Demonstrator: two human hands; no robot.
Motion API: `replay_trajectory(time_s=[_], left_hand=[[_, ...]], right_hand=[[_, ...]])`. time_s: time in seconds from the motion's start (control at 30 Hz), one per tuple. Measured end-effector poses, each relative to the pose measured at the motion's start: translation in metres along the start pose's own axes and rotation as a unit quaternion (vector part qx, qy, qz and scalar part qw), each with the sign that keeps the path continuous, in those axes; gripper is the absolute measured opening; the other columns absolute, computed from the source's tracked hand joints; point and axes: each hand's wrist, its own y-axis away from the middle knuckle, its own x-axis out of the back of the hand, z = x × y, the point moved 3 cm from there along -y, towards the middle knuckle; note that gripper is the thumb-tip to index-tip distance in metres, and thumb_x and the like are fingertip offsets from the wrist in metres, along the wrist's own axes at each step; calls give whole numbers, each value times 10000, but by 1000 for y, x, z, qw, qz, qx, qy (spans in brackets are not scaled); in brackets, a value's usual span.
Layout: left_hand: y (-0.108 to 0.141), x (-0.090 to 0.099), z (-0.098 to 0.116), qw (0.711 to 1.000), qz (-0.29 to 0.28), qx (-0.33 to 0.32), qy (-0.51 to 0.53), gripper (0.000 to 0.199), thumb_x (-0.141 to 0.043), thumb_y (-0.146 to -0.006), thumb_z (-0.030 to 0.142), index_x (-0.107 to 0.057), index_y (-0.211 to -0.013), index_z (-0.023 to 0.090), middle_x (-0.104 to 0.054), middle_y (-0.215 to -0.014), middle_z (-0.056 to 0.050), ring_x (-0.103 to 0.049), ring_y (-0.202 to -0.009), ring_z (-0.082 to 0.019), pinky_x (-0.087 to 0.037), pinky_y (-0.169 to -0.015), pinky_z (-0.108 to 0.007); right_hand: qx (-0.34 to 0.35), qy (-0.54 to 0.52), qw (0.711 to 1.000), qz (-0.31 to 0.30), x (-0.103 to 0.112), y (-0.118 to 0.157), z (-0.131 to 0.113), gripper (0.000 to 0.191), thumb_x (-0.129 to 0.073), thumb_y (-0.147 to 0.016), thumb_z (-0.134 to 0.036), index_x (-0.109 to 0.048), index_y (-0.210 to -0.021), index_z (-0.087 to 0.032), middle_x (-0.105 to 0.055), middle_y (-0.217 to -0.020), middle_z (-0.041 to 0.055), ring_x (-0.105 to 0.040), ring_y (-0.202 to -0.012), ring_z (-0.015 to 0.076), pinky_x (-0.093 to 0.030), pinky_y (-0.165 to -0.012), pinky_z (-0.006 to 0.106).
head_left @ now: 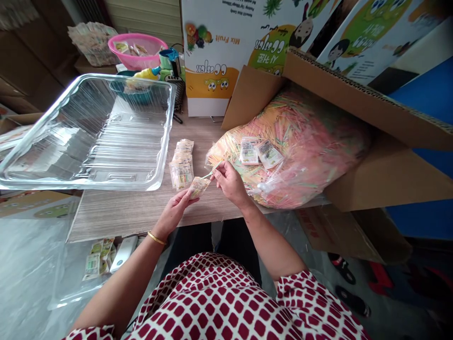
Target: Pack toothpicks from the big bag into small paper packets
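My left hand [180, 203] pinches a small printed sachet [199, 187] above the front of the table. With closed fingertips, my right hand [230, 182] grips thin pale candy sticks [215, 168] whose lower ends are at the sachet's upper edge; whether they are inside it I cannot tell. Just beyond my left hand lies an overlapping row of filled sachets [182, 172]. To the right, a big clear bag of coloured candy sticks [300, 137] spills out of an open carton. On top of that bag rest a few more sachets [269, 153].
A large clear plastic tray [161, 160] takes up the table's left side. Behind it stand a pink basket [139, 57] and a yellow-capped bottle [146, 73]. Printed cartons [212, 89] rise at the back; a cardboard flap [375, 104] juts out at right.
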Motion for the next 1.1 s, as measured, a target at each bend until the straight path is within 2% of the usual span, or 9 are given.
replay_trajectory(time_s=[0.17, 0.3, 0.47, 0.6, 0.7, 0.87, 1.0, 1.03, 1.1], left_hand=[[-3, 4, -2, 1000, -5, -8, -18, 423, -603, -973, 479, -714, -1272, 201, -640, -1389, -72, -574, -1306, -266, -471, -1139, -395], [-4, 6, -4, 999, -17, -15, -23, 409, -582, -993, 454, -699, -1292, 200, -628, -1405, -69, -564, -1320, -260, -463, -1154, -414], [-5, 3, -5, 999, -34, -17, -28, 443, -575, -995, 457, -664, -1344, 199, -589, -1455, -78, -555, -1335, -274, -449, -1168, -448], [-5, 2, -6, 998, -50, -18, -12, 433, -567, -1001, 451, -666, -1343, 206, -590, -1453, -76, -562, -1325, -275, -444, -1172, -458], [-5, 2, -7, 999, -52, -15, -3, 410, -561, -1007, 443, -680, -1325, 212, -606, -1434, -70, -576, -1306, -267, -451, -1167, -451], [-6, -2, -6, 998, -58, -9, -2, 397, -567, -1006, 434, -682, -1322, 224, -591, -1452, -58, -567, -1320, -266, -446, -1173, -442], [-4, -5, -5, 998, -65, 4, 24, 400, -593, -993, 421, -680, -1318, 204, -604, -1432, -75, -577, -1308, -276, -432, -1181, -461], [-3, -5, -5, 997, -64, 8, 38, 396, -600, -991, 415, -682, -1313, 200, -606, -1428, -79, -584, -1300, -277, -432, -1181, -465], [-1, -4, -4, 996, -59, 19, 70, 389, -608, -986, 410, -683, -1305, 199, -610, -1418, -86, -600, -1278, -284, -452, -1161, -485]], right_hand=[[60, 153, 986, 12, 15, 2, -11, 141, -514, -992, -374, -480, -967, -240, -676, -816, 3, -630, -696, 156, -479, -677, 284], [92, 199, 976, -11, 13, 3, -11, 118, -516, -994, -349, -510, -1006, -232, -695, -866, 17, -670, -801, 183, -488, -758, 308], [73, 154, 983, -70, 0, 3, -5, 104, -534, -986, -325, -558, -1000, -224, -661, -881, 2, -634, -819, 162, -484, -783, 287], [65, 139, 986, -59, 0, -1, 0, 131, -612, -947, -330, -646, -934, -205, -589, -888, 3, -552, -794, 143, -471, -792, 279], [56, 90, 990, -90, 2, -2, 1, 186, -618, -951, -364, -701, -996, -204, -612, -1009, 30, -590, -919, 162, -492, -866, 292], [24, -3, 986, -163, 0, 4, -13, 413, -448, -1046, -506, -662, -1276, -237, -652, -1321, 57, -597, -1235, 201, -436, -1102, 355], [-4, -37, 971, -235, -8, 1, -18, 543, -356, -1050, -606, -676, -1286, -235, -684, -1312, 62, -610, -1262, 209, -412, -1151, 383], [-13, -47, 972, -230, -9, -5, -15, 580, -313, -1052, -626, -663, -1304, -238, -687, -1308, 66, -633, -1230, 207, -438, -1129, 385], [-48, -18, 984, -169, -11, -22, -3, 609, -245, -1062, -620, -626, -1337, -233, -690, -1297, 82, -694, -1110, 198, -519, -1027, 369]])
